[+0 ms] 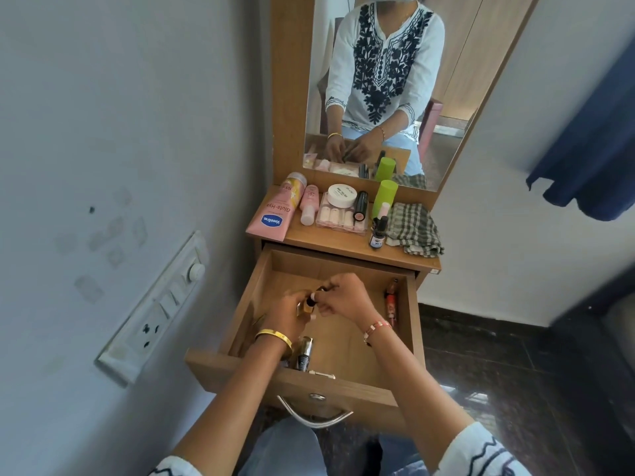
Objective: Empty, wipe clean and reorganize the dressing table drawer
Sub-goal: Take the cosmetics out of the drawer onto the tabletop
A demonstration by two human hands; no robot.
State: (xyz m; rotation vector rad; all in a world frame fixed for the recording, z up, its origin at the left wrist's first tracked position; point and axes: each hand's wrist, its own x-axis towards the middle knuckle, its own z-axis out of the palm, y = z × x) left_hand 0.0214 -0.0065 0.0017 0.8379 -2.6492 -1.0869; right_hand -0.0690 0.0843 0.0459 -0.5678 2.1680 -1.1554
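The wooden drawer [343, 345] of the dressing table is pulled out below me. Both hands are inside it. My left hand [288, 312] grips a small amber bottle [307, 309], and my right hand [343, 297] pinches the bottle's dark cap. A dark bottle with a metallic top [305, 352] lies near the drawer's front, with a thin metal tool [321, 374] beside it. A red tube [391, 302] lies along the right wall. A checked cloth [414, 230] sits on the tabletop at the right.
On the tabletop stand a pink Vaseline tube [273, 216], a pink bottle [309, 204], a clear box with a white jar [342, 209], a lipstick [360, 205], a green bottle [385, 194] and a dropper bottle [378, 233]. A mirror [378, 87] rises behind. A switch panel [154, 310] is on the left wall.
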